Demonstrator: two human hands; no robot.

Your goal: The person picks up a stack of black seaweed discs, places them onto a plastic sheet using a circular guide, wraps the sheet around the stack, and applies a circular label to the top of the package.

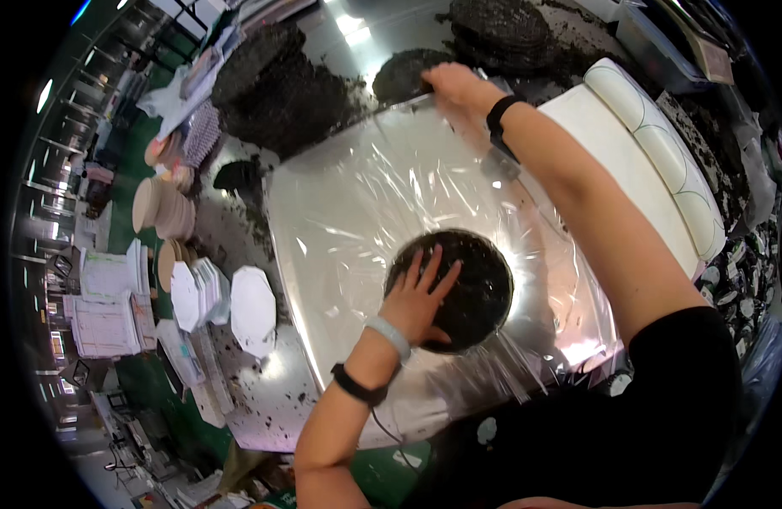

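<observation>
A dark round disc (477, 292) lies on clear plastic film (340, 229) spread across the metal table. My left hand (419, 292) rests flat on the disc with its fingers spread; a pale bangle and a black band circle that wrist. At the far edge of the film, my right hand (454, 83) has its fingers closed, beside a dark flat round piece (407, 73). The fingertips seem to pinch something at the film's corner, but blur hides what it is.
Tall dark stacks (276, 89) stand at the far left and far right (499, 32). White octagonal pieces (253, 312) and round pale discs (165, 210) lie along the left side. At the right are rolled white sheets (658, 153) and a clear plastic bin (661, 51). Dark crumbs dot the table.
</observation>
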